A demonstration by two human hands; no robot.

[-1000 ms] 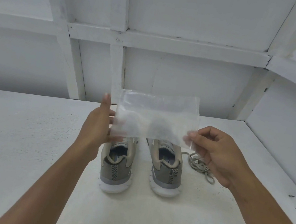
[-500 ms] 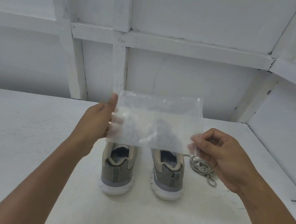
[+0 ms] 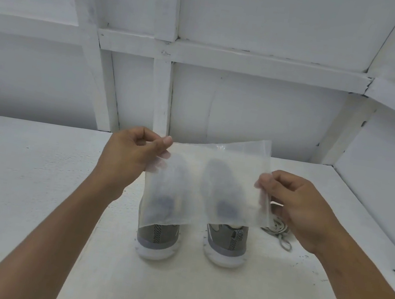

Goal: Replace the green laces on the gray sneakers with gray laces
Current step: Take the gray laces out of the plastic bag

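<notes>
At the lower centre of the frame the gray sneakers [image 3: 158,235] stand side by side on the counter [image 3: 31,188], heels toward us and toes toward the back wall [image 3: 247,118]. Only the heels and white soles show plainly. The rest is a blur behind the translucent plastic bag [image 3: 206,184] we hold up in front of them, so we cannot tell whether green laces are threaded through the eyelets.

Just right of the right-hand shoe, partly hidden by our right hand [image 3: 302,211], a loose bundle of gray laces [image 3: 279,229] lies on the counter. We judge it sits that close so it is ready for threading.

The bag hangs in the air above the shoes and looks flat and empty. Our left hand [image 3: 128,159] holds its upper left corner, the fingers [image 3: 167,141] clamped on the film between thumb and forefinger. Our right hand takes the right edge the same way, thumb pressed onto the plastic. Gripped at two sides, the bag is stretched almost flat, and we take it for the laces' packet, held clear of the work before it is set aside.

Beyond all this, white boards and framing fill the upper half of the frame.
</notes>
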